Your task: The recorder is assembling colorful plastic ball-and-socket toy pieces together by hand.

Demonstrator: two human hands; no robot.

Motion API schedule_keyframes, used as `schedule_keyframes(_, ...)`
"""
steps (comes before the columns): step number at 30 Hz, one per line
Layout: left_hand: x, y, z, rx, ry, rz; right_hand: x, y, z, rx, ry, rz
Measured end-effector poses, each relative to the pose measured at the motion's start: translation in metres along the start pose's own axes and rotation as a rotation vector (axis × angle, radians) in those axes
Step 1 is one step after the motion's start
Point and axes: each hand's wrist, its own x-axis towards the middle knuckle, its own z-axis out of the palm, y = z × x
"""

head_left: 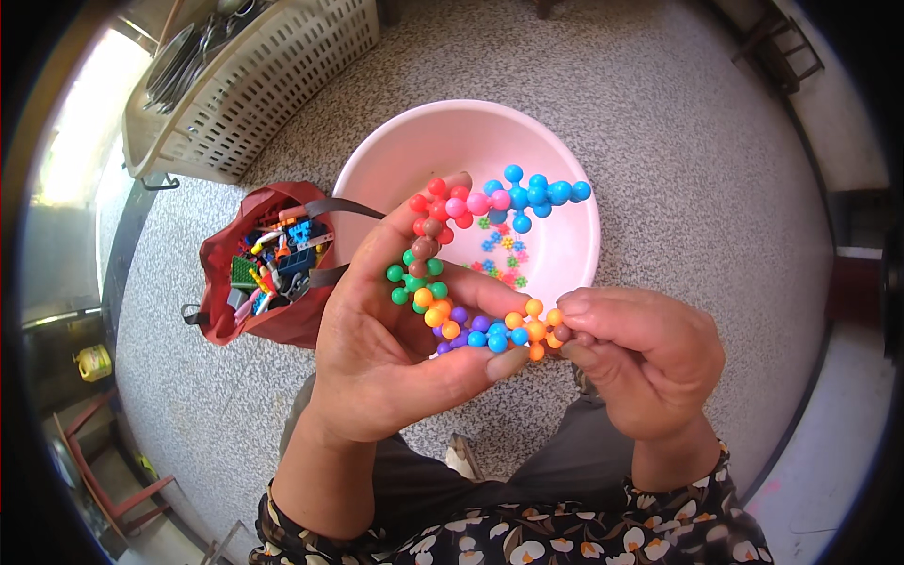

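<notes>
The left hand [395,348] is gripping the bead chain [471,254]; the right hand [640,363] is pinching an orange piece [537,330] onto its end over the pink bowl [565,254], likely needing a firm push.

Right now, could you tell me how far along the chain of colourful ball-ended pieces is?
A long chain is already joined, from blue and pink through red, brown, green and purple to orange. The left hand cradles it while the right hand pinches the orange end piece. A few small loose pieces lie in the pink bowl, and more toys fill the red bag.
</notes>
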Motion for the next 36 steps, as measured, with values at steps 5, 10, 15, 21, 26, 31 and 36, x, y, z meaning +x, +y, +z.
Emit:
schedule_keyframes(5,0.004,0.007,0.006,0.044,0.023,0.001,0.0,0.002,0.002,-0.018,-0.017,-0.028)
schedule_keyframes(10,0.004,0.012,0.009,0.07,0.031,-0.02,-0.002,-0.008,0.014,0.138,0.07,0.124)
schedule_keyframes(15,0.004,0.005,0.007,0.065,0.041,0.076,-0.002,-0.001,0.008,0.124,0.035,0.041)
schedule_keyframes(21,0.004,0.001,0.0,0.134,-0.043,0.185,-0.001,-0.002,0.008,0.032,0.04,-0.074)
schedule_keyframes(26,0.004,0.007,0.005,0.168,-0.006,0.159,-0.002,-0.003,0.01,0.095,0.052,0.012)
schedule_keyframes(31,0.004,0.005,0.005,0.14,0.01,0.141,-0.002,-0.003,0.01,0.096,0.04,0.01)
schedule_keyframes(36,0.003,0.01,0.01,0.102,0.034,0.076,-0.004,-0.003,0.011,0.121,0.029,0.014)
